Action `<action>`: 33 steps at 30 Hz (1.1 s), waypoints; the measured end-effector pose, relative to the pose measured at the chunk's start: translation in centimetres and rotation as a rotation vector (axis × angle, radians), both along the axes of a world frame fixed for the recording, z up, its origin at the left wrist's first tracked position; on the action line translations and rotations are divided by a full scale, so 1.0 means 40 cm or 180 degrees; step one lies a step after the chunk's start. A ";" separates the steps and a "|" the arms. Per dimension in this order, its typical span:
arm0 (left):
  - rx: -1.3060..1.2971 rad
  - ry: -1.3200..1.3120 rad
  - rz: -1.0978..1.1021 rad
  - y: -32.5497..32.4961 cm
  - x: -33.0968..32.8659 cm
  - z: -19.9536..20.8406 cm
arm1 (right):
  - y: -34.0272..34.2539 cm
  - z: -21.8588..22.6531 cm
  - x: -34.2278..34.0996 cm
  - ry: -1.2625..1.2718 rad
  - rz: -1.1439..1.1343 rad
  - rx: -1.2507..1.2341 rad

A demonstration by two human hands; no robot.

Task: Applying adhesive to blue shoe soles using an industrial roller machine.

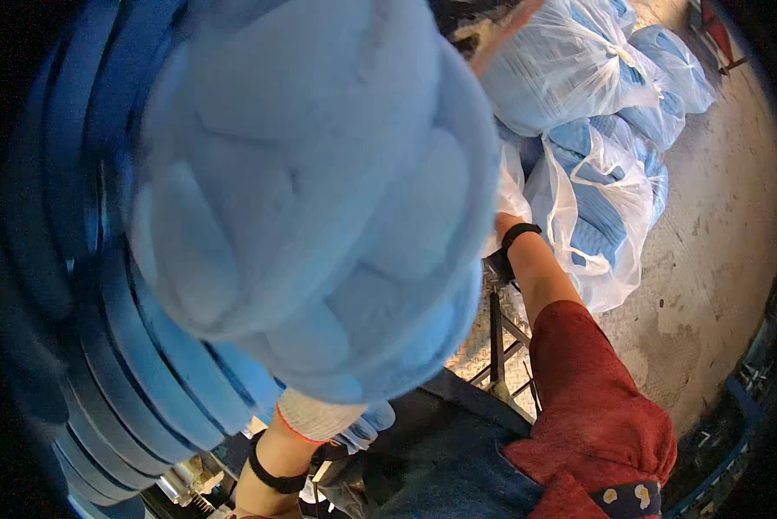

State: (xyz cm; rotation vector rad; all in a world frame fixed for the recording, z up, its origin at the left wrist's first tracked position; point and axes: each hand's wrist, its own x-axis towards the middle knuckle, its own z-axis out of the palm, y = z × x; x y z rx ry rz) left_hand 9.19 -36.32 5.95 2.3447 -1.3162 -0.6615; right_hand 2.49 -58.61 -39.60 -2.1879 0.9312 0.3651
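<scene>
A large bundle of soft, light-blue rounded pieces (pixel 319 199), blurred and very close, fills the upper middle of the head view. Against its lower edge is my left hand (pixel 324 417), in a white knitted glove with an orange cuff edge; the bundle covers its fingers. Small blue finger-like ends (pixel 373 421) show beside that glove. My right hand (pixel 511 195) reaches forward past the bundle's right side, next to a white plastic bag with blue contents (pixel 592 203). White material covers it, and its fingers are hidden, so a grip cannot be made out.
Thick dark-blue curved bands (pixel 138 346) line the left side. More clear bags packed with blue pieces (pixel 570 65) are piled at the far right on the worn floor (pixel 717 233). A dark metal frame (pixel 497 342) stands below my right wrist. Metal machine parts (pixel 179 484) show at lower left.
</scene>
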 end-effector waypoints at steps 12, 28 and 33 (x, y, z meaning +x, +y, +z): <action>0.0019 -0.0059 0.0005 0.014 0.027 -0.036 | -0.010 -0.015 -0.026 0.0077 -0.0057 0.0032; -0.0334 0.0172 -0.0082 0.011 0.016 -0.067 | -0.022 0.001 -0.031 0.0056 -0.0066 0.0074; -0.0355 -0.0024 0.0005 0.046 0.056 -0.054 | -0.044 0.020 -0.032 -0.0030 -0.0050 0.0201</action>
